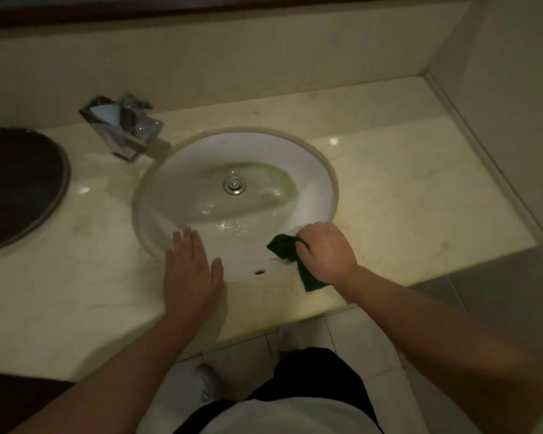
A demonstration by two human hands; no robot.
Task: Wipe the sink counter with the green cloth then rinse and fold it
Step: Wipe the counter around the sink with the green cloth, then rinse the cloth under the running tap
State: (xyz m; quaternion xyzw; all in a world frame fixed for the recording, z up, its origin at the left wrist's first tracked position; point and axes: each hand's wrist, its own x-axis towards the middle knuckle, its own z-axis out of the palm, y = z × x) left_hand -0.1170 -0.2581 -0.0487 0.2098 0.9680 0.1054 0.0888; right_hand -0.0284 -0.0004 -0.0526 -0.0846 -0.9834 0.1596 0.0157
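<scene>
A dark green cloth (287, 250) is bunched in my right hand (325, 252), which presses it onto the near right rim of the white oval sink (176, 180). One corner of the cloth hangs out below my wrist onto the pale marble counter (405, 195). My left hand (190, 270) lies flat, fingers together, on the sink's near left rim and holds nothing. The basin is wet, with a drain (234, 185) in its middle.
A chrome faucet (123, 126) stands at the sink's back left. A round dark bin opening (16, 186) is set into the counter at far left. Walls close the back and right side. The counter's front edge runs just before my body.
</scene>
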